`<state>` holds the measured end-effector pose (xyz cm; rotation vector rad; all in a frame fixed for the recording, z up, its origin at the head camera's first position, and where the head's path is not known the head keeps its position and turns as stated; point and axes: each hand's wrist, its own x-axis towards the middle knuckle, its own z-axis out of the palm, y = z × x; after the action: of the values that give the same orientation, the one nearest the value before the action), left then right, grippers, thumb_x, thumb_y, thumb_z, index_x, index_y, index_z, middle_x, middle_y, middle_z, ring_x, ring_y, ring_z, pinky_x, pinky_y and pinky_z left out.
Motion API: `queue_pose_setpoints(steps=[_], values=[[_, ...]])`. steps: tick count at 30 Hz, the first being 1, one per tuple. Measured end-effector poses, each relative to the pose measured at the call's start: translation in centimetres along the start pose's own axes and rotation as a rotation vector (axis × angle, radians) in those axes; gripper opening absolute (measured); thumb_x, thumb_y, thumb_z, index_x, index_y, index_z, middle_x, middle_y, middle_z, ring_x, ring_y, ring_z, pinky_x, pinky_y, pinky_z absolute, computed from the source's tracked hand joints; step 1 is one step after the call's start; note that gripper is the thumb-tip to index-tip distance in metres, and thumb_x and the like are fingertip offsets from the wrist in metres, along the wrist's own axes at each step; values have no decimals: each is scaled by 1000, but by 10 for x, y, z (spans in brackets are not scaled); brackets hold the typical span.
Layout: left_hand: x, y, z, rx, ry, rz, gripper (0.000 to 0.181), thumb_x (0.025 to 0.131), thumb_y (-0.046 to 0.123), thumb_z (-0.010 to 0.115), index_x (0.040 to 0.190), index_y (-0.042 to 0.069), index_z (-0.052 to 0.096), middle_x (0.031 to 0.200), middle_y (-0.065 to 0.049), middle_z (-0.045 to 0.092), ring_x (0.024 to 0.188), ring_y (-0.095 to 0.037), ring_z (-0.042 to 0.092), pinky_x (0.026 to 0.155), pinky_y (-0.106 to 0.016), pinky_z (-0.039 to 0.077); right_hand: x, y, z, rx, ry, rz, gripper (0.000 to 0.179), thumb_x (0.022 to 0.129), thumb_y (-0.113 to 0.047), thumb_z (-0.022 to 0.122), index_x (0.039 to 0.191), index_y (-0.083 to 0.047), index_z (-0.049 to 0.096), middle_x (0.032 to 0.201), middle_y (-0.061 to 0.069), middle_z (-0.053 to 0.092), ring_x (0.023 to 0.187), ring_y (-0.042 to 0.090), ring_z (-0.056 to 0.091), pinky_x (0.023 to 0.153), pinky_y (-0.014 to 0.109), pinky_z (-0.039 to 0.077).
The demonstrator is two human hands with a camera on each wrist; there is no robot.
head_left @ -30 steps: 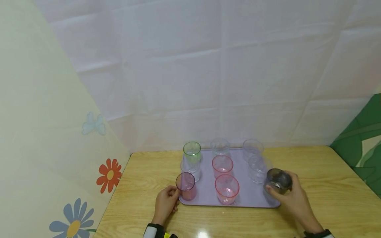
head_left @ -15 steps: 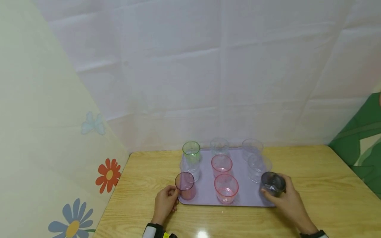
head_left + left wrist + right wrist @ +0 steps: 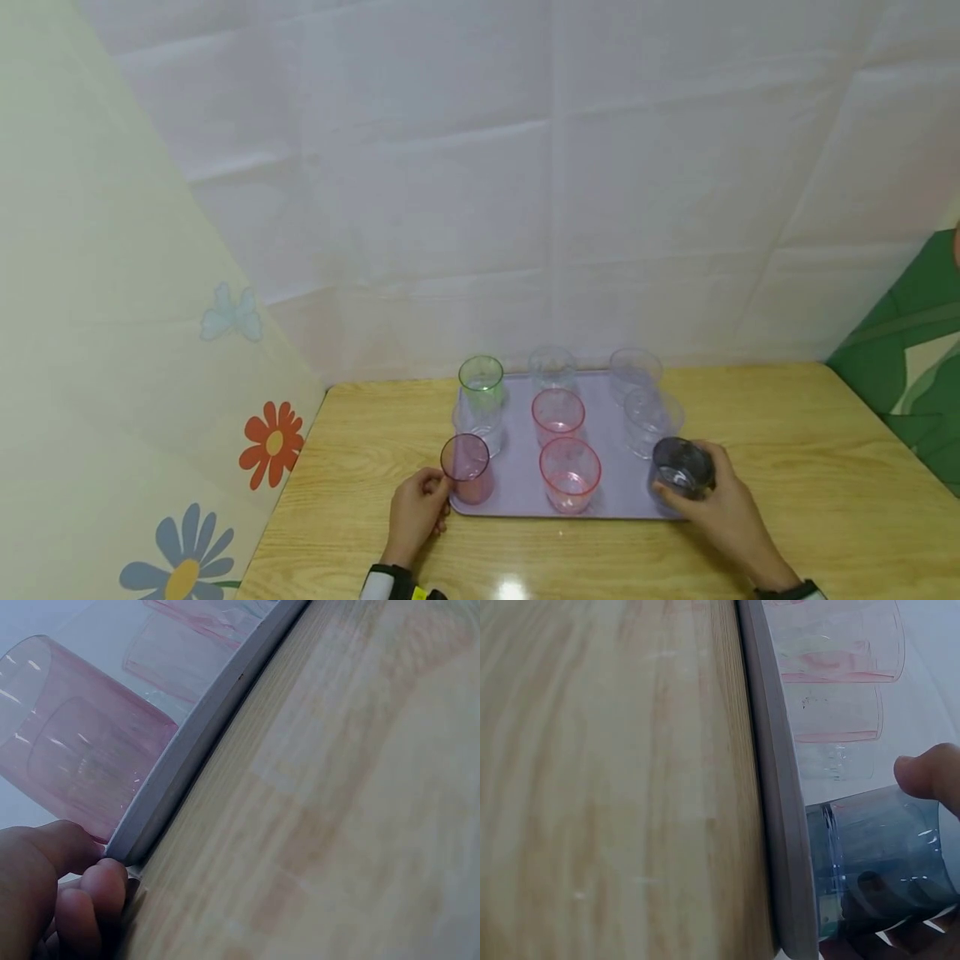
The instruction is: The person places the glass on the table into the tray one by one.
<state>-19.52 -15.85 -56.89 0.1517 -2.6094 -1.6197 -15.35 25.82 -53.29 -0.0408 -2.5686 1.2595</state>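
Note:
At the near right corner of the lilac tray (image 3: 622, 492), my right hand (image 3: 727, 508) holds a dark grey tumbler (image 3: 678, 471). The right wrist view has this tumbler (image 3: 885, 855) with its base at the tray rim, thumb on one side and fingers on the other. My left hand (image 3: 416, 508) pinches the tray's near left corner, thumb and curled fingers at the rim (image 3: 202, 712). Right by it stands a purple-pink tumbler (image 3: 468, 475). A pink-rimmed tumbler (image 3: 570, 479) stands at the front middle, between the hands.
Behind on the tray are another pink-rimmed tumbler (image 3: 558, 421), a green tumbler (image 3: 482, 382) and several clear ones, such as the clear tumbler (image 3: 652, 425) near the grey one. A white cloth (image 3: 450, 208) hangs behind the wooden table (image 3: 375, 433).
My right hand has moved left with the grey tumbler, slightly nearer the front, onto the tray's corner. My left hand has stayed at the tray corner.

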Motion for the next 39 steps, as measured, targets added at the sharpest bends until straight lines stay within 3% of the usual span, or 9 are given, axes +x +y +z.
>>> queue_pose_setpoints(steps=[11, 28, 32, 36, 37, 39], values=[[-1, -3, 0, -9, -4, -9, 11, 89, 22, 66, 91, 11, 67, 54, -1, 59, 32, -13, 51, 31, -32, 49, -3, -2, 0, -49, -87, 69, 97, 74, -48, 79, 139, 4, 27, 126, 39, 47, 115, 53, 45, 88, 68, 41], [2, 0, 1, 1, -12, 3, 12, 89, 23, 67, 91, 10, 67, 54, -1, 59, 32, -13, 51, 30, -30, 48, 0, -2, -4, -94, -182, 131, 106, 77, -53, 74, 145, 6, 18, 135, 45, 34, 121, 61, 33, 93, 74, 34], [3, 0, 0, -25, -43, 1, 14, 90, 23, 66, 93, 9, 66, 55, -2, 60, 34, -13, 52, 31, -31, 49, 0, -5, -11, -93, -213, 138, 107, 79, -53, 72, 147, 5, 14, 138, 45, 30, 123, 60, 31, 94, 72, 35], [3, 0, -11, -93, -126, 12, 20, 95, 21, 61, 102, 3, 63, 62, -6, 61, 39, -17, 57, 34, -33, 52, -1, -7, -27, -30, -191, 66, 87, 89, -45, 65, 147, 4, 21, 141, 37, 35, 124, 55, 36, 95, 68, 39], [4, 1, -16, -86, -133, 24, 20, 95, 20, 60, 105, 2, 62, 63, -7, 62, 40, -17, 58, 35, -33, 52, 0, -6, -32, -27, -180, 32, 81, 92, -42, 62, 146, 3, 23, 140, 35, 37, 123, 53, 38, 94, 67, 39], [6, 4, -26, 15, -93, 76, 20, 96, 19, 60, 108, 4, 62, 65, -4, 62, 43, -14, 59, 38, -31, 52, 5, -3, -44, -63, -146, -45, 71, 97, -37, 57, 147, 1, 25, 140, 33, 39, 121, 52, 39, 89, 69, 39]])
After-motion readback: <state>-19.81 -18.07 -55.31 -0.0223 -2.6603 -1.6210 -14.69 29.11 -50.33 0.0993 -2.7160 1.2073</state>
